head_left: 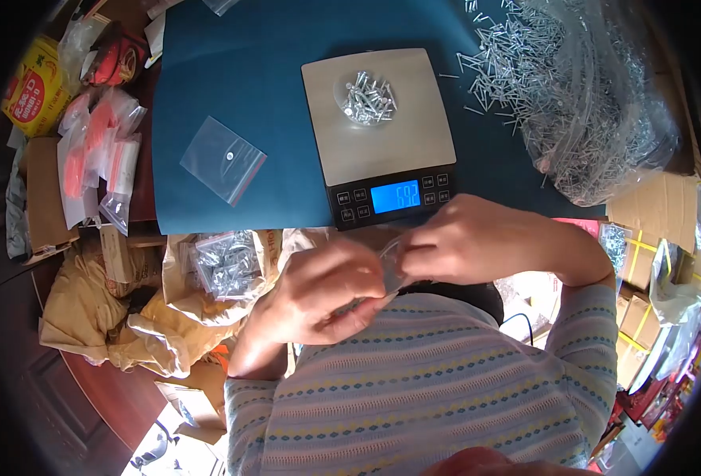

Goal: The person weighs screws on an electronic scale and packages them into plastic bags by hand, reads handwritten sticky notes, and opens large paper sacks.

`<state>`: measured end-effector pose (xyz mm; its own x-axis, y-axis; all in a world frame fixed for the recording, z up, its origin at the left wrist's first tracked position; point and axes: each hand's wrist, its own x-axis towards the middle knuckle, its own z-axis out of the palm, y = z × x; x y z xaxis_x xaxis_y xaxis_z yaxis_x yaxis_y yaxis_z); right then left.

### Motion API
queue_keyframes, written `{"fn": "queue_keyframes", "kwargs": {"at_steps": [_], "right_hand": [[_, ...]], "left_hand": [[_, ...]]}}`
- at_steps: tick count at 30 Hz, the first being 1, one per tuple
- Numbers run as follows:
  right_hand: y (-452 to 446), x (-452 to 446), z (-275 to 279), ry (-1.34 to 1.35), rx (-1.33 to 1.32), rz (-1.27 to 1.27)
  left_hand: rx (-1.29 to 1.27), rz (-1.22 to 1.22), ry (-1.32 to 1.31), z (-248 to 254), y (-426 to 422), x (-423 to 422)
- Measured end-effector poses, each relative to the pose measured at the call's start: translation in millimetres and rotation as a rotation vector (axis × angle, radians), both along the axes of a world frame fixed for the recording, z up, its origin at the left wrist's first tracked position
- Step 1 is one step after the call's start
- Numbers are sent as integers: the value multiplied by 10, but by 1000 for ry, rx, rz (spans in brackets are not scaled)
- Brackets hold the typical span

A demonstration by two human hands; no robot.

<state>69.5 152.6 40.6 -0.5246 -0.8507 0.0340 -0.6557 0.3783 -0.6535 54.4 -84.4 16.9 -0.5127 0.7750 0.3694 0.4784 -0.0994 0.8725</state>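
Bag [391,268], small and clear, sits between the left hand [318,292] and right hand [465,238], both pinching it, beside the scale [386,155]. There, a clear dish [343,103] holds metal fasteners [372,97]; a large plastic sack [616,147] holds more. The display [395,196] shows digits 692; a yellow packet [39,87] bears "D".

**Layout around the scale [443,127]**

Scale sits on the mat [231,79], at front edge. Dish [364,124] on its platform, fasteners [370,97] in the dish. Right of scale: big bag [604,131] with more fasteners inside, loose fasteners [497,67] on the mat between the two. Left of scale: flat zip bag [217,163], on the mat. Before the scale: left hand [322,289] and right hand [477,238], small bag [391,266] between them. Front-left, off the mat: paper sack [177,285], filled pouches [227,266] in it. Past mat's left edge: packs [100,151].
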Motion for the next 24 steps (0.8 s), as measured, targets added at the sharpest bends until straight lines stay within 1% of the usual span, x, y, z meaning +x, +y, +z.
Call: {"fn": "queue_keyframes", "kwargs": {"at_steps": [2,3,6,7,10,13,14,16,18,21,24], "right_hand": [[-17,86,0,93,-17,-6],[-30,126,1,142,-9,8],[-101,238,-76,-115,13,-128],[-86,211,-38,-75,49,-51],[-36,172,-31,103,-50,11],[99,54,28,154,-276,-162],[178,-12,107,124,-250,-244],[363,-125,68,139,-153,-523],[613,-296,-17,235,-50,-667],[874,-571,-233,220,3,-840],[1015,-825,-474,309,72,-853]], "left_hand": [[31,108,-9,11,84,-2],[-46,33,-132,72,120,-35],[-144,-131,-425,-91,214,77],[-170,-168,-425,-79,251,66],[-96,-97,-441,-221,192,95],[-132,29,-433,-198,57,-1],[-129,110,-470,-160,26,-15],[-119,268,-539,-83,-29,-49],[-91,324,-454,-139,-130,-101],[-71,430,-320,-143,-199,-153],[-74,612,-430,-66,-135,-128]]}}
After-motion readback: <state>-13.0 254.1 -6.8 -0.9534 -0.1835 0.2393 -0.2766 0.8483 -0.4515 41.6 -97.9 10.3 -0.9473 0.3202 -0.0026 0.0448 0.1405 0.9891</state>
